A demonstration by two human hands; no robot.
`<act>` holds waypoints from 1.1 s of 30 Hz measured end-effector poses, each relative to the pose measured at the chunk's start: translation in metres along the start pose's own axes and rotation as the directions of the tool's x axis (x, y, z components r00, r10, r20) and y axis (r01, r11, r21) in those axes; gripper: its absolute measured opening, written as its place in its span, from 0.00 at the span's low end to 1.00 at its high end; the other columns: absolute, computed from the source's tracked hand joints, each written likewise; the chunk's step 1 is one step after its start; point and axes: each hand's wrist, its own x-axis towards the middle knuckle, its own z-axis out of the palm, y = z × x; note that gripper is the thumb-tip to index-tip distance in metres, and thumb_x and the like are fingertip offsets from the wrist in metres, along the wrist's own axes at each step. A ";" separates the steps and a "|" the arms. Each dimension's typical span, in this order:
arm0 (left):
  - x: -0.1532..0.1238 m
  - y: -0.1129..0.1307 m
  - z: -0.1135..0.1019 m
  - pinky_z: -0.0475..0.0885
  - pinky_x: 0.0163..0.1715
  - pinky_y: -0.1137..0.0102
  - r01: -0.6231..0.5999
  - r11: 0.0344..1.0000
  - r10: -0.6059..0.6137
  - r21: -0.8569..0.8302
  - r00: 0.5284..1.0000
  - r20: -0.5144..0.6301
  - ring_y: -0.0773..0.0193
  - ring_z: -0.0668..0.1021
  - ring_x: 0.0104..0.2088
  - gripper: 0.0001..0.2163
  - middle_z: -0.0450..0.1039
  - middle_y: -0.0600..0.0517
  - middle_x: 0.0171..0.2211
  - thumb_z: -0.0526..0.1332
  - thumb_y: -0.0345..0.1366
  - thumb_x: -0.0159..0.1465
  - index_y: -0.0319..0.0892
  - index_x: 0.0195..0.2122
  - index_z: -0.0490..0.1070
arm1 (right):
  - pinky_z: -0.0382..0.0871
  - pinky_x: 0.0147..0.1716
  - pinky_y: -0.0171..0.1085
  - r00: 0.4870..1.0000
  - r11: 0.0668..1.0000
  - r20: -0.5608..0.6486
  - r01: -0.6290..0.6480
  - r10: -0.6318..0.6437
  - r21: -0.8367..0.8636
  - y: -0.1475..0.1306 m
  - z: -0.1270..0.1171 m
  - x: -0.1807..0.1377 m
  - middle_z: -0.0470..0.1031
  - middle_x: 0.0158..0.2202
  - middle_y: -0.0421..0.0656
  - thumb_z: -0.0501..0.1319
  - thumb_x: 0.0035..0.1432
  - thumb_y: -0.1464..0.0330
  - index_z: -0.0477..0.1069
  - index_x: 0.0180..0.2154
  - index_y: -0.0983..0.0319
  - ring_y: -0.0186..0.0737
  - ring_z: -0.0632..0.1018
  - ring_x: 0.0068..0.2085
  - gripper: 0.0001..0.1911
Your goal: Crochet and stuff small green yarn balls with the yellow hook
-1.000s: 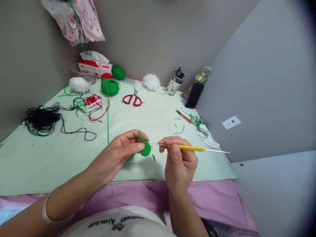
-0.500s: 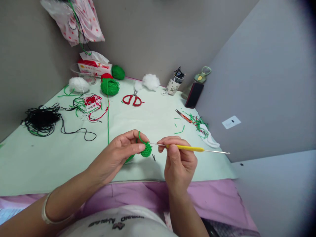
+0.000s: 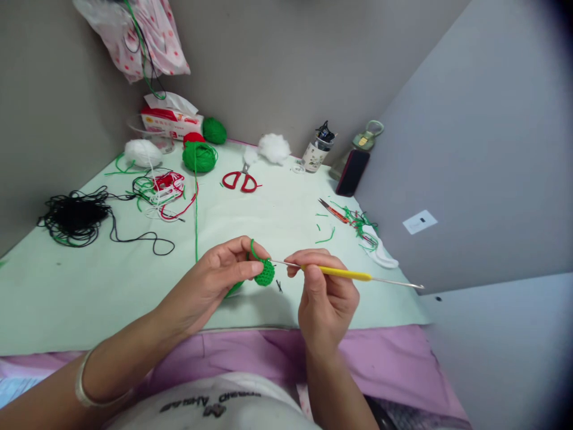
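Above the table's (image 3: 277,221) near edge, a green crocheted piece (image 3: 264,273) is being pinched by the left hand (image 3: 219,272) and a yellow-handled crochet hook (image 3: 336,272) by the right hand (image 3: 326,295), its left end at the piece. A stitch is apparently being worked; steady tension is probably being required next on yarn (image 3: 196,218) being led from a far-left green ball (image 3: 200,157).

1 head-worn camera looks forward and down.

A phone (image 3: 352,174) stands just in front of a bottle (image 3: 364,140), near a cup (image 3: 314,157), on the tabletop (image 3: 268,218). Red scissors (image 3: 231,180) lie near white fluff (image 3: 274,149). Left of them, tissues (image 3: 172,124) stand below a hanging spotted bag (image 3: 163,45).
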 end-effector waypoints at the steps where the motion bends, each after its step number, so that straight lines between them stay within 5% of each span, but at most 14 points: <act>1: 0.000 0.000 0.000 0.63 0.35 0.68 -0.006 1.000 0.006 0.005 1.000 -0.002 0.65 0.68 0.31 0.03 0.71 0.55 0.30 0.70 0.36 0.62 0.45 0.36 0.79 | 0.74 0.29 0.40 1.000 1.000 0.002 0.014 -0.014 -0.019 0.000 0.000 0.000 0.80 0.33 0.43 0.59 0.70 0.70 0.78 0.39 0.58 0.39 0.78 0.34 0.09; 8: 0.001 -0.003 0.004 0.66 0.39 0.70 -0.081 0.997 0.080 0.001 0.996 0.043 0.66 0.73 0.36 0.06 0.73 0.55 0.33 0.72 0.36 0.62 0.46 0.40 0.79 | 0.76 0.34 0.43 0.972 0.954 0.100 0.229 -0.212 -0.195 -0.001 -0.003 -0.005 0.82 0.37 0.43 0.58 0.69 0.75 0.77 0.45 0.56 0.41 0.81 0.38 0.12; 15: 0.001 -0.001 0.008 0.66 0.41 0.69 0.007 0.999 -0.003 -0.042 0.995 0.098 0.66 0.74 0.36 0.29 0.76 0.56 0.33 0.72 0.36 0.63 0.51 0.65 0.69 | 0.79 0.39 0.45 0.983 0.984 0.115 0.156 -0.146 -0.084 0.005 -0.001 -0.005 0.83 0.40 0.44 0.58 0.70 0.72 0.78 0.46 0.55 0.43 0.83 0.42 0.11; 22: 0.001 -0.008 0.006 0.66 0.48 0.66 -0.040 0.999 0.041 -0.026 0.998 0.037 0.63 0.75 0.42 0.25 0.75 0.54 0.37 0.72 0.37 0.63 0.50 0.61 0.72 | 0.78 0.41 0.45 0.964 0.957 0.031 0.268 -0.266 -0.115 0.009 0.003 -0.012 0.83 0.42 0.45 0.58 0.69 0.77 0.78 0.48 0.56 0.43 0.83 0.44 0.15; 29: 0.001 -0.007 0.005 0.67 0.45 0.67 -0.055 0.998 0.055 0.004 0.998 0.039 0.65 0.73 0.40 0.22 0.71 0.55 0.37 0.69 0.35 0.65 0.49 0.61 0.72 | 0.75 0.33 0.38 0.996 0.977 0.069 -0.074 0.061 0.198 0.014 -0.001 -0.005 0.82 0.37 0.41 0.58 0.72 0.66 0.76 0.41 0.56 0.38 0.81 0.35 0.08; 33: 0.000 -0.007 0.004 0.67 0.43 0.68 -0.107 0.986 0.107 0.124 0.994 0.007 0.65 0.73 0.40 0.22 0.69 0.55 0.37 0.67 0.33 0.65 0.51 0.60 0.72 | 0.76 0.33 0.38 0.990 0.986 0.134 -0.065 0.045 0.151 0.010 -0.008 -0.001 0.82 0.37 0.42 0.57 0.72 0.69 0.76 0.42 0.57 0.38 0.81 0.36 0.09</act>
